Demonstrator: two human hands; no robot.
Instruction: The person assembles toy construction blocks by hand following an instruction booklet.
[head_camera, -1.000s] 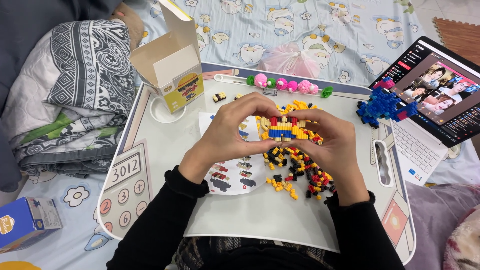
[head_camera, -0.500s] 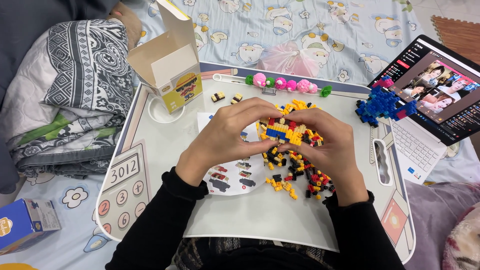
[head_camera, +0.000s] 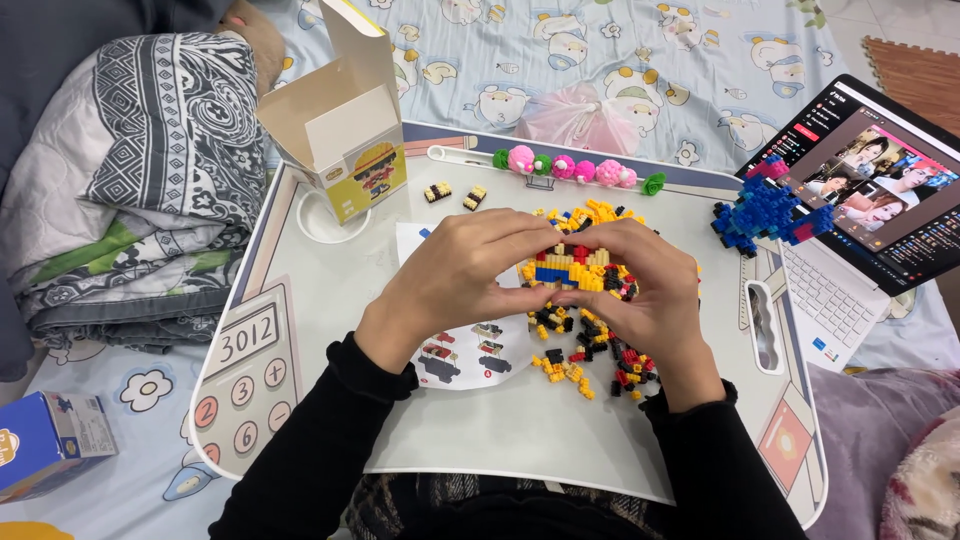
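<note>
We pinch a small brick figure (head_camera: 568, 268) (yellow, with blue and red rows) between both hands above the white lap tray (head_camera: 330, 300): our left hand (head_camera: 462, 275) grips its left side, our right hand (head_camera: 640, 290) its right, over the loose brick pile (head_camera: 590, 350) and instruction sheet (head_camera: 460, 355).

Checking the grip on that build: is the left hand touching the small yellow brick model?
Touching. The head view shows the left hand with fingertips pressed on the yellow brick model, no gap; the right hand clasps its other side.
</note>
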